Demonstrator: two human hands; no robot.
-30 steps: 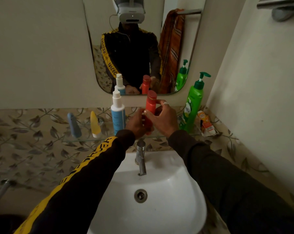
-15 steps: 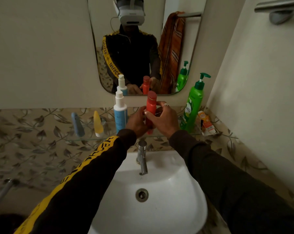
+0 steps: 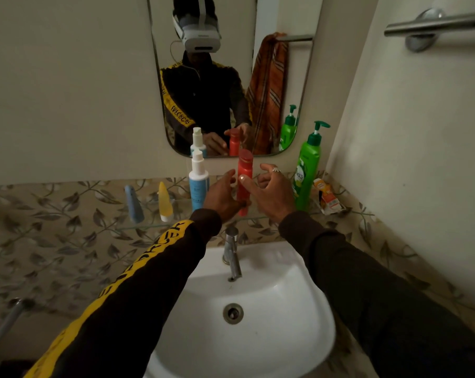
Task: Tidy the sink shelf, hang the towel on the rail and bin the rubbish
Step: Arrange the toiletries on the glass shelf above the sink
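A red bottle (image 3: 244, 173) stands upright on the glass shelf (image 3: 149, 226) above the sink. My left hand (image 3: 221, 199) is at its left side with fingers loosely straight and the thumb by the bottle's base. My right hand (image 3: 270, 192) is at its right with fingers spread apart; only the thumb tip touches the bottle's front. A striped orange towel (image 3: 269, 91) shows in the mirror, hanging from a rail. A crumpled orange-and-white wrapper (image 3: 326, 199) lies at the shelf's right end.
Also on the shelf are a white-and-blue spray bottle (image 3: 199, 181), a green pump bottle (image 3: 308, 170), a blue tube (image 3: 134, 204) and a yellow tube (image 3: 165, 201). A metal rail (image 3: 435, 25) is on the right wall. The tap (image 3: 232, 252) and white basin (image 3: 299, 336) lie below.
Both hands gripped the red bottle before; now their fingers have spread off it and the bottle stands on the shelf. The view has tilted up a little.
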